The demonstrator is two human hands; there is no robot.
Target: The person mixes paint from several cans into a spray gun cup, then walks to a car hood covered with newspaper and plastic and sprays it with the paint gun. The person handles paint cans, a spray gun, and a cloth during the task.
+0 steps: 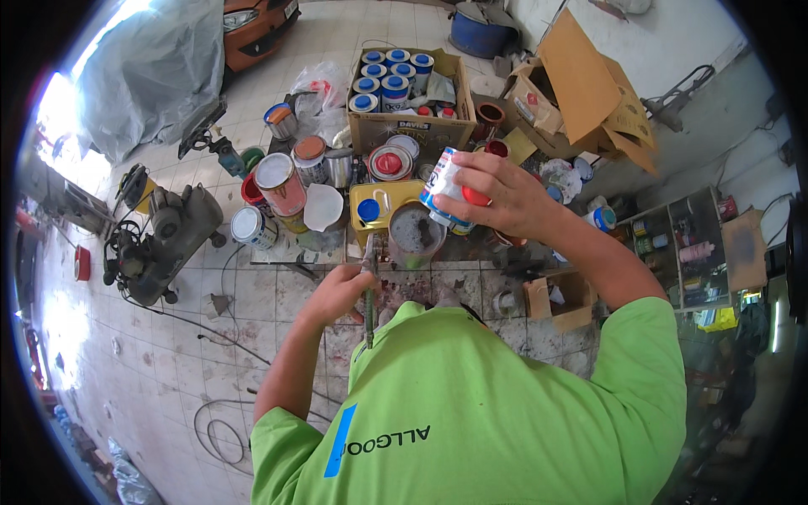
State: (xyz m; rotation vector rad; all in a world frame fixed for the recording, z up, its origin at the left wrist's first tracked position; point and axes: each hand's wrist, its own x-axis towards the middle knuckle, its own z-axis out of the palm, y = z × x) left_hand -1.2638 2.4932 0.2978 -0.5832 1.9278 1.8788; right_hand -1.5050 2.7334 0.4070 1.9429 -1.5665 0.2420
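Note:
My right hand (497, 189) grips a white-and-blue can (441, 183) with its fingers over the top. The can is tilted, its lower left end close above a plastic tub (416, 231) holding dark grey, foamy-looking contents. A round red piece (476, 195) shows by my fingers; whether it belongs to the can I cannot tell. My left hand (338, 293) is closed around a long thin tool (369, 307), greenish below and metallic above, standing beside the tub. Behind them lies a yellow rectangular tin (383, 199) with a blue cap (368, 209).
An open carton (411, 126) of blue-capped cans stands at the back. Paint cans (279, 181) crowd the bench's left, beside a white plastic cup (323, 207). A compressor (164, 244) and a hose (215, 433) are on the left floor. Large cardboard (589, 80) leans at the right.

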